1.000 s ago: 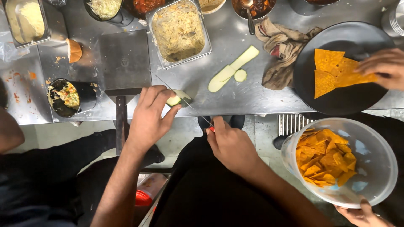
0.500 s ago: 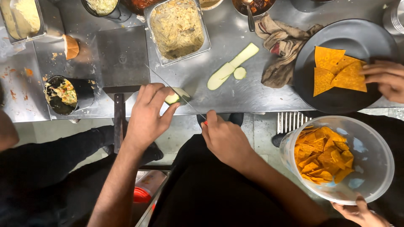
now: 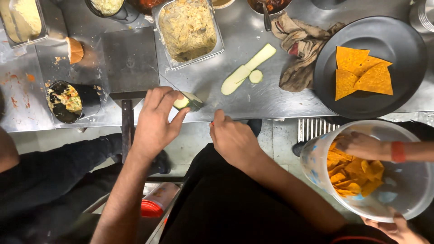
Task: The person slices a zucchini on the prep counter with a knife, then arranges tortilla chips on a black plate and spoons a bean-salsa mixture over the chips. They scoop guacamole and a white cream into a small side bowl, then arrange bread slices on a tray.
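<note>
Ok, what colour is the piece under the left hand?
Pale green flesh with dark green skin: the cucumber piece under the left hand, seen in the head view.

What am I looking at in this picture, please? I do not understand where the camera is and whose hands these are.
The camera sits on a person's head and looks straight down, so the two bare arms rising from the bottom belong to that person. The left hand holds a cucumber piece at the edge of a steel counter. The right hand is closed near the counter edge; a knife blade seems to run to the cucumber, but I cannot tell for sure.

On the counter lie cucumber slices, a tray of shredded food, a crumpled cloth and a dark plate with orange chips.

At the right, another person's hand reaches into a clear tub of chips.
</note>
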